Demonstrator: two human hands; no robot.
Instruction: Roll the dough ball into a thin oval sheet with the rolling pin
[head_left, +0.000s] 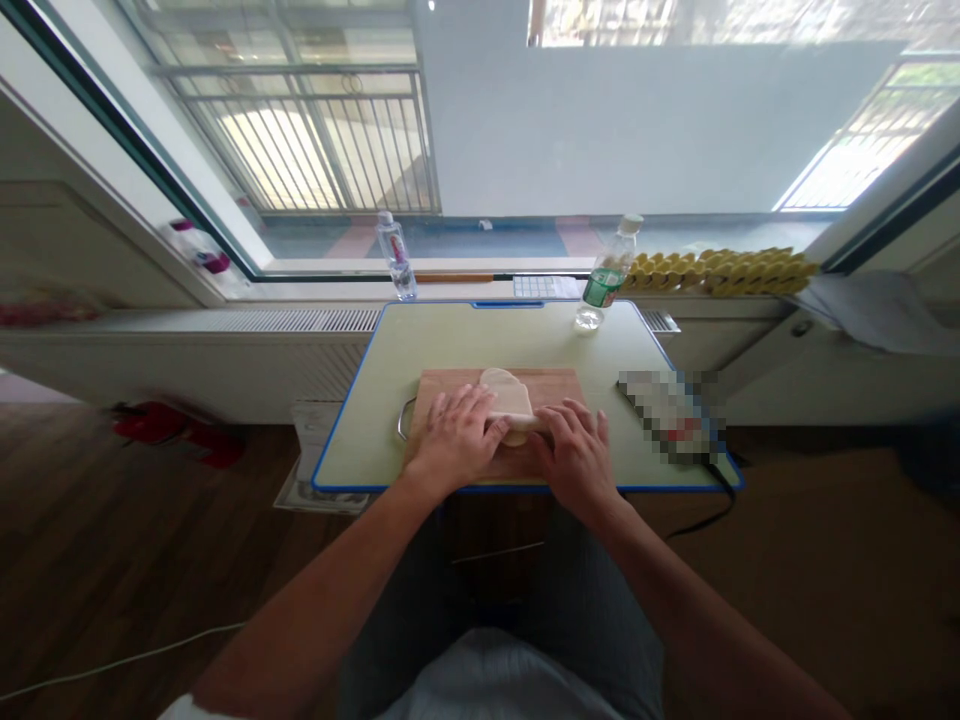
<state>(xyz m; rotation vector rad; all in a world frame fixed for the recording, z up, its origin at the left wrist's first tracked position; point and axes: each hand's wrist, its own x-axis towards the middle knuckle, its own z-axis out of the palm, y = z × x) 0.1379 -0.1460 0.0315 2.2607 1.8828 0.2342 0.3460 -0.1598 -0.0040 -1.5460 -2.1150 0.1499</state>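
Observation:
A flattened, pale sheet of dough (pixel 510 393) lies on a wooden cutting board (pixel 556 384) in front of me. Across the dough runs a light-coloured rolling pin (pixel 519 422), roughly level from left to right. My left hand (pixel 461 432) lies over its left end, fingers pointing forward and thumb along the pin. Over the right end is my right hand (pixel 579 448), its fingers curved on the pin. Both palms hide the pin's ends. A little dough shows on the near side of the pin. The board's metal handle (pixel 406 419) sticks out at the left.
The board rests on a small blue-edged table (pixel 356 430). A green-labelled bottle (pixel 606 275) stands at its back right, a blurred flat item (pixel 671 415) at its right. Another clear bottle (pixel 396 256) stands by the window. A red fire extinguisher (pixel 176 430) is on the floor at left.

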